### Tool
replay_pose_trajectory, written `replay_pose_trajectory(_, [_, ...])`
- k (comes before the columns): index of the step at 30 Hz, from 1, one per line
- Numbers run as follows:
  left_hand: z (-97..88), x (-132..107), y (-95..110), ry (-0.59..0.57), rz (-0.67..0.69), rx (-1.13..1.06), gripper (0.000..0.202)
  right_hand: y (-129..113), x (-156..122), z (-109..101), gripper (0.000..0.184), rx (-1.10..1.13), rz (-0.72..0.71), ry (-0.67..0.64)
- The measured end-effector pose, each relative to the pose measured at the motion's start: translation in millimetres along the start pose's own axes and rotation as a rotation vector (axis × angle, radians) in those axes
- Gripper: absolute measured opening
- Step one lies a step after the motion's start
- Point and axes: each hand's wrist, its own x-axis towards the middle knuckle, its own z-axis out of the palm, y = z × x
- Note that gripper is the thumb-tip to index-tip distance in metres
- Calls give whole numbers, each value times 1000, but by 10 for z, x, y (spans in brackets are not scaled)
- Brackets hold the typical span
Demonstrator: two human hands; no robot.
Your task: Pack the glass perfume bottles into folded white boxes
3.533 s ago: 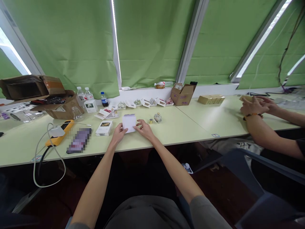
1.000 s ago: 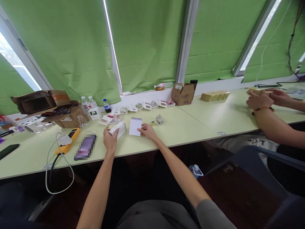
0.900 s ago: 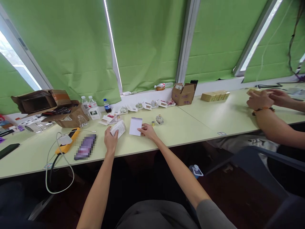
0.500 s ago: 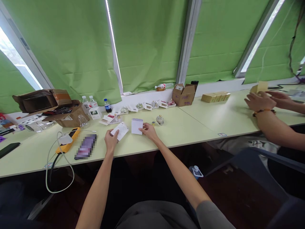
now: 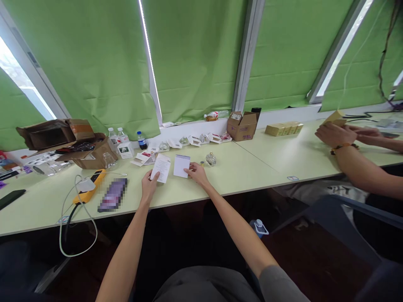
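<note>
In my left hand (image 5: 149,185) is a white card-like piece (image 5: 161,167) printed with small text, its thumb lying over the front. A small white box (image 5: 181,165) with a bluish strip along its top edge is pinched at the right side by my right hand (image 5: 197,173). The two white pieces are held side by side above the table, a narrow gap between them. Just beyond my right hand stands a round clear glass bottle (image 5: 211,159) with a gold-coloured top. Beside it is a small gold and dark piece (image 5: 202,164), partly behind the hand.
Opened white boxes (image 5: 175,143) with glass bottles line the back. A phone (image 5: 113,195), a yellow power strip (image 5: 91,186) with a looped cable and cardboard boxes (image 5: 85,153) lie left. Rightward are an open carton (image 5: 242,126), yellow boxes (image 5: 283,128) and another person's hands (image 5: 338,133).
My left hand has turned its printed piece more upright and moved it slightly right. My right hand's box is tilted a little. The other person's hands have shifted left with a yellow box.
</note>
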Motion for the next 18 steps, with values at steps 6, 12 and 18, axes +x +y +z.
replay_pose_trajectory(6, [36,54,-47,-27,-107,-217,50,35,23,-17,38,4,5,71])
replay_pose_trajectory(12, [167,183,-51,-177,-149,-330,54,33,30,-31,38,-41,21,171])
replay_pose_trajectory(18, [394,169,0,-261,-181,-259,51,-18,-3,-43,37,-85,11,205])
